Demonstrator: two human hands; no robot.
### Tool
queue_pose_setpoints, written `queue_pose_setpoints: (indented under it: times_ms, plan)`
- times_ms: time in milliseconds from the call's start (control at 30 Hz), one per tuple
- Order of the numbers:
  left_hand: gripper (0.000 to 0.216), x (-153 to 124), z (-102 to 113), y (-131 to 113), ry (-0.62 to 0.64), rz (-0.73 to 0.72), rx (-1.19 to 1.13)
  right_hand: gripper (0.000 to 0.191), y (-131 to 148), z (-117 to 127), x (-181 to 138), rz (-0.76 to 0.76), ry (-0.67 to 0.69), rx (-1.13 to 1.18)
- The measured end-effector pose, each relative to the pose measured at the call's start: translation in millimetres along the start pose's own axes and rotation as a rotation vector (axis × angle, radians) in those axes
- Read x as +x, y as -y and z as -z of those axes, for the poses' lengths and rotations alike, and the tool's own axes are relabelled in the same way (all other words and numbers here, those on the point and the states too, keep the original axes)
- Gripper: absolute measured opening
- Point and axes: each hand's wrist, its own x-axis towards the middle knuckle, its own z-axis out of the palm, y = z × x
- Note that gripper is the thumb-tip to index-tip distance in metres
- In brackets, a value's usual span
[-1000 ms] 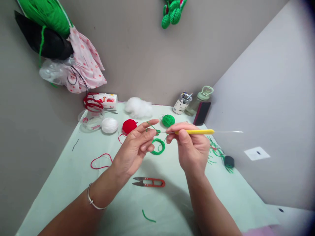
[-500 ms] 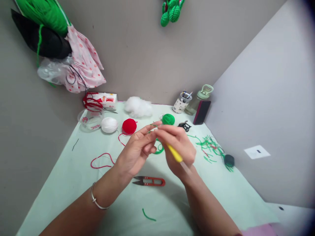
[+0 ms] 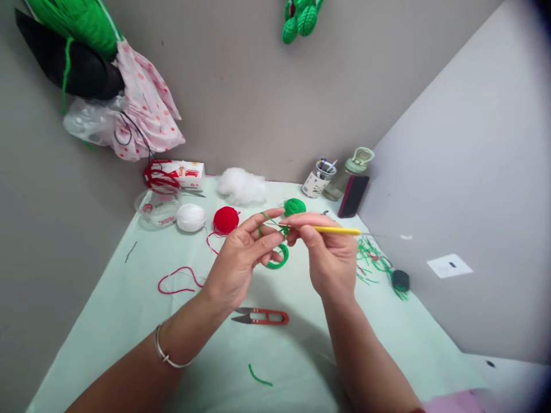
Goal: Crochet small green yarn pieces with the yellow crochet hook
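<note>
A yellow-handled crochet hook (image 3: 338, 230) lies nearly level in my right hand (image 3: 331, 255), its thin metal tip pointing left. My left hand (image 3: 241, 255) pinches a small green crochet piece (image 3: 284, 230) between thumb and fingers, and green yarn runs over its raised index finger. The hook's tip is at this piece; whether it passes through a stitch I cannot tell. Loops of green yarn (image 3: 282, 258) hang beneath the fingers. Behind my hands sits the green yarn ball (image 3: 295, 206), partly covered by my right fingers.
Orange thread snips (image 3: 269, 317) and a green yarn scrap (image 3: 260, 376) lie in front. Red (image 3: 226, 219) and white (image 3: 191, 218) yarn balls stand left, white stuffing (image 3: 242, 186) behind. A pen cup (image 3: 318, 179), bottle (image 3: 344, 178) and phone (image 3: 353, 196) stand back right, near green yarn clippings (image 3: 371, 255).
My right hand has turned the hook from slanting down toward me to nearly level and shifted a little right. The green piece between my fingers now shows more clearly.
</note>
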Motion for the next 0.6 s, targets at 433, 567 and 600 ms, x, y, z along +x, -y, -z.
queue_pose_setpoints:
  times_ms: [433,567,600]
  plan:
    - [0.038,-0.4,1.0,-2.5,0.006,0.067,-0.12,0.029,-7.0,-1.1,-12.6,0.678,0.031,-0.778]
    - [0.032,-0.9,1.5,-10.1,0.001,0.182,-0.224,0.019,1.8,0.5,-6.9,0.354,-0.028,-0.367]
    - [0.03,-1.0,1.2,-11.1,-0.007,0.173,-0.221,0.017,4.3,0.9,-5.2,0.259,-0.047,-0.245]
